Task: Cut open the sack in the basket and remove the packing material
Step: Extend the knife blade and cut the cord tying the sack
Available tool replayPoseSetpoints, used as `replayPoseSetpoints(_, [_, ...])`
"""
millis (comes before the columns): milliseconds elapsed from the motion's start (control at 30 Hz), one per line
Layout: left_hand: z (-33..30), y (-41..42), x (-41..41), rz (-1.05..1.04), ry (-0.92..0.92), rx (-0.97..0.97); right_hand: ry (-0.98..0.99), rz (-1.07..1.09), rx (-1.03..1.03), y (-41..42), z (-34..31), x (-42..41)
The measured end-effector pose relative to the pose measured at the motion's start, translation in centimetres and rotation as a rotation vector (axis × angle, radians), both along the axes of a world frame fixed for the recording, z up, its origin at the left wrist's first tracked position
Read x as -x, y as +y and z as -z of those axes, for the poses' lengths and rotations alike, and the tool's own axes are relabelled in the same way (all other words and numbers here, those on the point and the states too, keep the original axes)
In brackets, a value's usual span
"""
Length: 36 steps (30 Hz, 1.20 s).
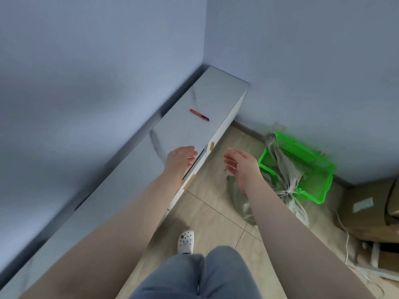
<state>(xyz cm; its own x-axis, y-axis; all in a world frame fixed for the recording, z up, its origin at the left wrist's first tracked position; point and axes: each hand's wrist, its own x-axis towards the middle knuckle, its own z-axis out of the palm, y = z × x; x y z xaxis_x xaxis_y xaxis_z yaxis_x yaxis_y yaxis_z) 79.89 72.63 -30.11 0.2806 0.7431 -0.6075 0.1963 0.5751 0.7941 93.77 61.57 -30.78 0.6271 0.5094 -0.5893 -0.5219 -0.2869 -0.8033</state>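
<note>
- The person is standing in a room corner, looking down along both bare forearms, which are reaching forward.
- The left hand (181, 157) is hovering over the front edge of a long low cabinet (151, 152), its fingers loosely relaxed and gripping nothing.
- The right hand (240, 164) is hanging in the air over the floor, palm turned inward, fingers slack and parted, also holding nothing.
- A red utility knife (199, 115) is lying flat on the pale marbled cabinet top, well ahead of the left hand and apart from it.
- The green plastic basket (313, 169) is sitting on the tiled floor (211, 212) against the right-hand wall (313, 61), just beyond the right hand.
- The grey sack (285, 169) is lying in the basket, its bunched, tied end spilling over the near rim, with more grey material trailing onto the floor beside it.
- The sack is looking closed and tied; whether it is cut anywhere cannot be told.
- Strips of tan tape (212, 145) are sticking to the white cabinet front.
- A brown cardboard box (367, 212) is resting on the floor to the right of the basket, with a white cord (346, 238) trailing in front of it.
- A foot in a white perforated clog (186, 241) is showing at the bottom, above grey trousers (194, 277).
</note>
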Motion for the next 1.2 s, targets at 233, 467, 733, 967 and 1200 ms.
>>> replayPoseSetpoints(233, [3.2,10.0,-8.8,-0.014,0.04,0.021,-0.017,-0.099,0.064,11.9,3.4,-9.1])
replayPoseSetpoints(467, [11.5,19.5,-17.6,-0.171,0.154,0.098,-0.088,-0.282,0.203,23.0,11.5,-17.8])
replayPoseSetpoints(733, [21.7,25.8,-23.3,-0.239,0.299,0.105,-0.259,-0.433,0.379,30.6,22.2,-22.4])
replayPoseSetpoints(967, [28.7,28.7,-25.7,-0.227,0.428,0.05,-0.526,-0.612,0.42,34.4,28.3,-22.1])
replayPoseSetpoints(1200, [31.5,29.6,-26.9,-0.233,0.539,0.026,-0.71,-0.776,0.51,35.3,30.7,-21.3])
